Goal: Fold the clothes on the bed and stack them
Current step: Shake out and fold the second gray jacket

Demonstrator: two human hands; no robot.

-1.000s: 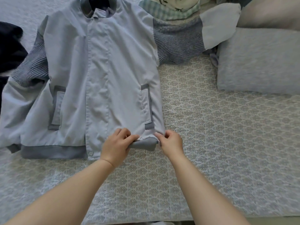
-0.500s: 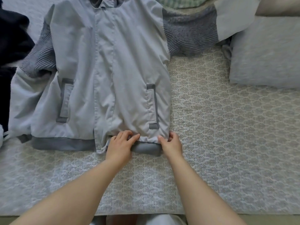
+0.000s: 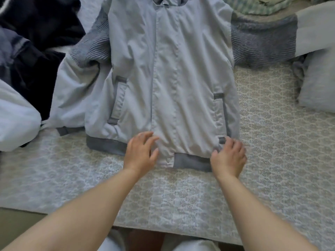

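Note:
A pale blue-grey jacket (image 3: 174, 73) with grey ribbed sleeves and a grey hem band lies face up on the patterned bed cover (image 3: 272, 145), sleeves spread to both sides. My left hand (image 3: 140, 153) rests flat on the jacket's lower front beside the closure, fingers spread. At the jacket's bottom right corner, my right hand (image 3: 229, 156) lies over the hem band, its fingers loosely bent on the fabric near the right pocket. Neither hand grips the cloth.
Dark navy clothes (image 3: 32, 51) are heaped at the left, with a white garment (image 3: 14, 116) below them. A grey pillow (image 3: 319, 84) lies at the right. Checked green fabric (image 3: 253, 6) sits at the top right. The bed's near edge runs along the bottom.
Both hands have let go of the rolled-up hem band, which now lies flat. The left hand has spread open on the jacket front. The view has shifted so the jacket sits further right.

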